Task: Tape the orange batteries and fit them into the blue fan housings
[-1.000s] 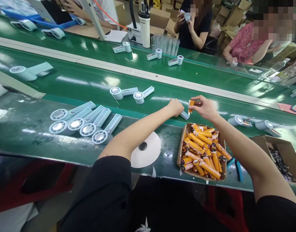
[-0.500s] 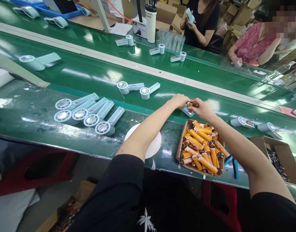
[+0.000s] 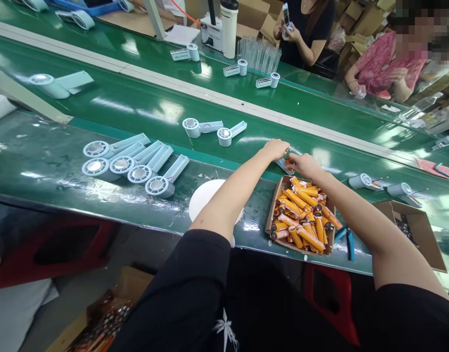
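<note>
My left hand is closed over a pale blue fan housing at the near edge of the green conveyor belt. My right hand is closed on an orange battery, pressing it down into that housing's handle. Just below my hands sits a cardboard box full of several orange batteries. Two more pale blue housings lie on the belt to the left.
Several fan housings are lined up on the near ledge, beside a white tape roll. Two housings with wires, blue cutters and a second box lie at right. Two people work across the belt.
My right hand has lowered the orange battery from upright above the housing down into it, and both hands have drawn closer together. The camera view has shifted slightly.
</note>
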